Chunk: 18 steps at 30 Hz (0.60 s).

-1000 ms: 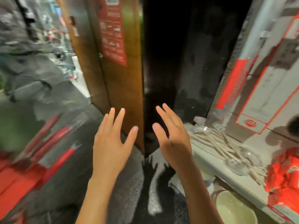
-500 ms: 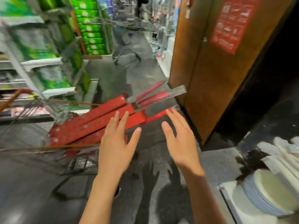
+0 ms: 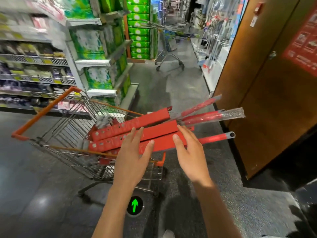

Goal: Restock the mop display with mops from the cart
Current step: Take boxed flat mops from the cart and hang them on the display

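Head view: your left hand (image 3: 133, 158) and right hand (image 3: 190, 154) reach with fingers (image 3: 137, 134) released, grasping nothing. Just beyond your fingertips, the red boxed mops (image 3: 137, 134) lie slanted across the shopping cart (image 3: 60, 127), handles overhanging its rim because they're too long.
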Motion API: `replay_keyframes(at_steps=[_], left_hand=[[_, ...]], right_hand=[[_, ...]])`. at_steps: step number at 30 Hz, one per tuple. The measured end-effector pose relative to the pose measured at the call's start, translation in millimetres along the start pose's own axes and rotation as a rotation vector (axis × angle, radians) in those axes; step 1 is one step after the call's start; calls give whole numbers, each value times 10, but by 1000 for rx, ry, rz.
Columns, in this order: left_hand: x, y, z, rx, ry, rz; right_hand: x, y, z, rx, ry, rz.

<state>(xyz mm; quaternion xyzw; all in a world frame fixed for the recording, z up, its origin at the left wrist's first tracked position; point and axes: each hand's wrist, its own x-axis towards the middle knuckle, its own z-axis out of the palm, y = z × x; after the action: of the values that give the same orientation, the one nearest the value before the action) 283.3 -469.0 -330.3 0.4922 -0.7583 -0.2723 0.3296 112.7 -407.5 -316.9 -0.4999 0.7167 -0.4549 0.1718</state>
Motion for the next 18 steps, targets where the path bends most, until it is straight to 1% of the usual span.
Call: replay_keyframes(at_steps=[2, 6, 9, 12, 15, 18], left_hand=[[272, -49, 92, 9, -21, -3], [860, -130, 338, 4, -61, -5], [1251, -266, 581, -21, -97, -52], [1596, -464, 808, -58, -112, -96], [1917, -620, 974, -80, -150, -139], [2251, -782, 1140, -69, -197, -158]], right_hand=[[313, 74, 57, 7, -14, 25], [954, 248, 137, 36, 17, 79], [1341, 441, 245, 2, 14, 119], [1683, 614, 416, 34, -7, 191], [1991, 745, 591, 46, -12, 208], [2262, 895, 775, 35, -33, 297]])
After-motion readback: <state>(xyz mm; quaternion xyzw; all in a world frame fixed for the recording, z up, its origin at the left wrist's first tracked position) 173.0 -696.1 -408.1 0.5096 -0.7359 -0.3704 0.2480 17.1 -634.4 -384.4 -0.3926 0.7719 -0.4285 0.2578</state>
